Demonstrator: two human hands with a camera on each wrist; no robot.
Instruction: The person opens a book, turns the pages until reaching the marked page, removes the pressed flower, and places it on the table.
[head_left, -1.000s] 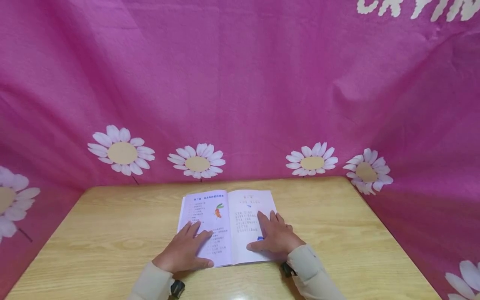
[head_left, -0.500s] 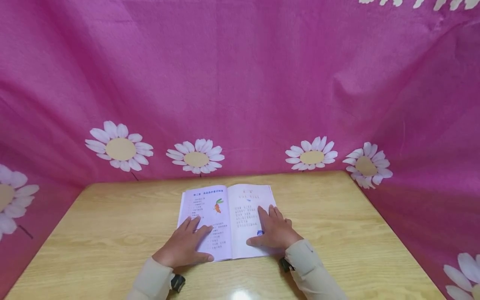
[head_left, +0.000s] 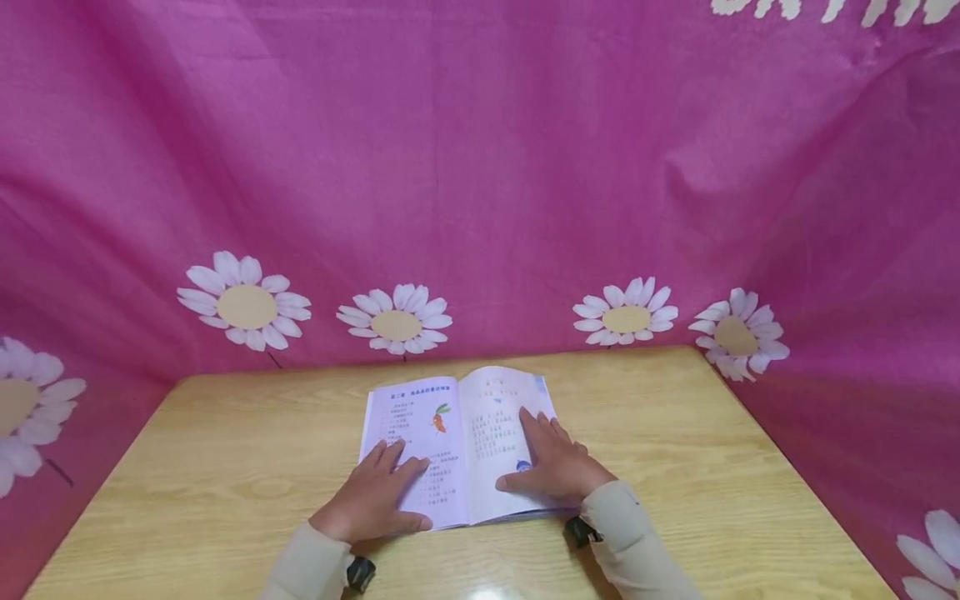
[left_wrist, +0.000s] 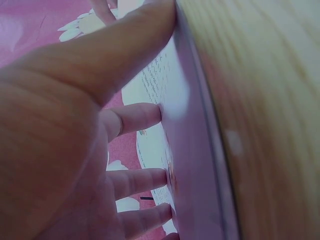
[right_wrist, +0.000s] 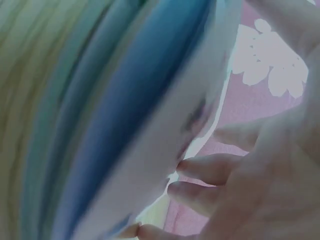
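Note:
An open book [head_left: 480, 500] with printed text lies on the wooden table. Its left page [head_left: 412, 417] is lilac, with a carrot picture [head_left: 439, 419]. The white right page [head_left: 513, 392] bows upward, and a bluish page corner shows beneath its far edge. My left hand [head_left: 371, 496] rests spread on the lower left page, thumb at the near edge. My right hand [head_left: 558, 468] touches the right page near its outer edge, thumb lying across the paper. In the right wrist view, fingertips [right_wrist: 192, 170] meet the raised page [right_wrist: 145, 165], with a gap under it.
The wooden table [head_left: 225, 467] extends around the book on all sides. Behind and beside it hangs a pink cloth [head_left: 480, 183] with white daisies [head_left: 396, 321]. Dark wrist straps [head_left: 360, 573] show below the beige sleeves [head_left: 307, 567].
The right page has bowed upward, uncovering a bluish corner beneath, as my right hand shifts slightly. My left hand stays on the left page. The head view tilts a little.

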